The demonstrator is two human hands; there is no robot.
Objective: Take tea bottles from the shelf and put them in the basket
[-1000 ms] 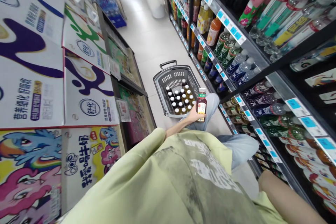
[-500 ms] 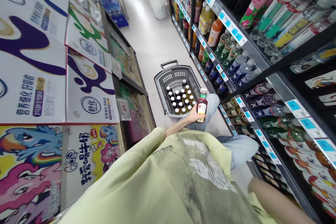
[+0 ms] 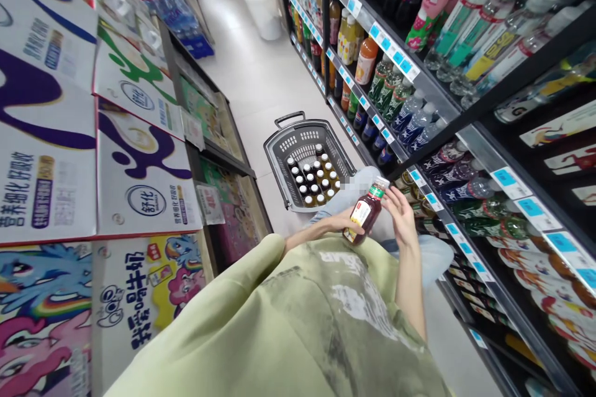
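My left hand (image 3: 341, 223) grips the lower part of a small bottle of dark red drink (image 3: 365, 216) with a white cap and a green and white label, tilted to the right. My right hand (image 3: 401, 216) has come up beside the bottle's neck, its fingers curled against the upper part. Both hands are in front of my chest, above my knee. Just beyond them, a grey plastic shopping basket (image 3: 282, 164) stands on the floor with several dark bottles standing upright in it.
I am in a narrow shop aisle. Shelves of bottled drinks (image 3: 410, 105) with blue price tags run along the right. Stacked milk cartons (image 3: 135, 155) fill the left shelving. A white bin (image 3: 261, 3) stands far down the pale tiled floor (image 3: 251, 80).
My left hand drew the bottle closer and tilted it to the right. My right hand rose from low on the right and came to the bottle's top.
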